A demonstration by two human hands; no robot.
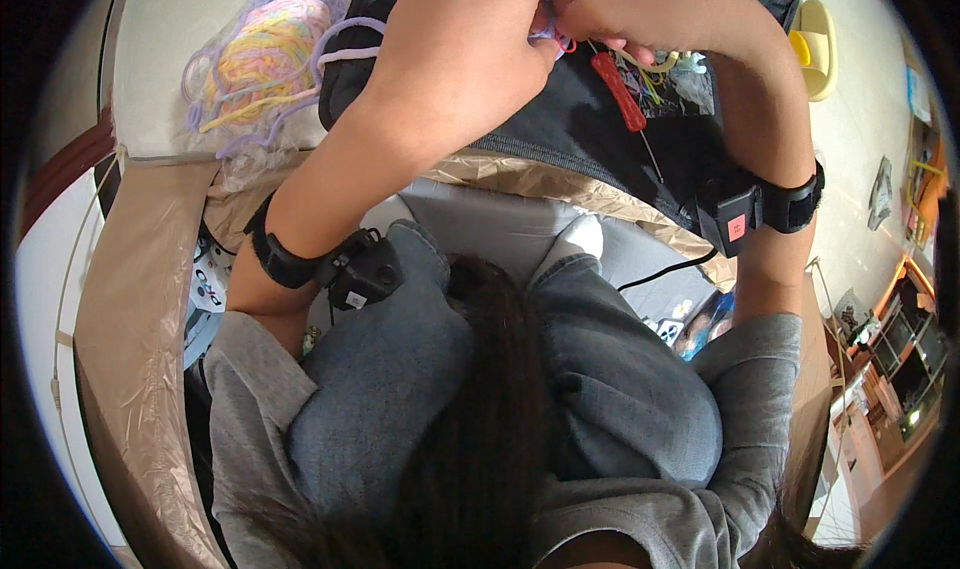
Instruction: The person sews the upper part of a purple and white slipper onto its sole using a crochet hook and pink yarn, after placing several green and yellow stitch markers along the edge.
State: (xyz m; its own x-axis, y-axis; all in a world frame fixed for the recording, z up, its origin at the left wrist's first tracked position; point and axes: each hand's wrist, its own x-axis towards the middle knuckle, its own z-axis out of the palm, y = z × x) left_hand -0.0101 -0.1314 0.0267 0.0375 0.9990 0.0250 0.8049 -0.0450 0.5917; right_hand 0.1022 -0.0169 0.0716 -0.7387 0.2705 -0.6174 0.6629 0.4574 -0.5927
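Note:
At the top edge of the view my left hand (469, 40) is bent inward, its fingertips closed on a piece of lilac yarn (546, 37). My right hand (645, 4) meets it from the other side, with fingers pinched at the same lilac yarn. A small red loop (568, 44) shows between the two hands. Just below my right hand, a red-handled tool with a thin metal shaft (619, 92) lies on black fabric (555, 122). Lilac and pale strands (349, 53) run leftward from behind my left hand. My fingers hide much of the yarn piece.
Pastel chenille yarn (262, 62) sits in a clear plastic bag at upper left. A clear packet of coloured strands (675, 88) lies right of the tool. A yellow slipper (819, 51) rests on the pale surface at right. A cable (667, 269) hangs from my right wrist strap (795, 201).

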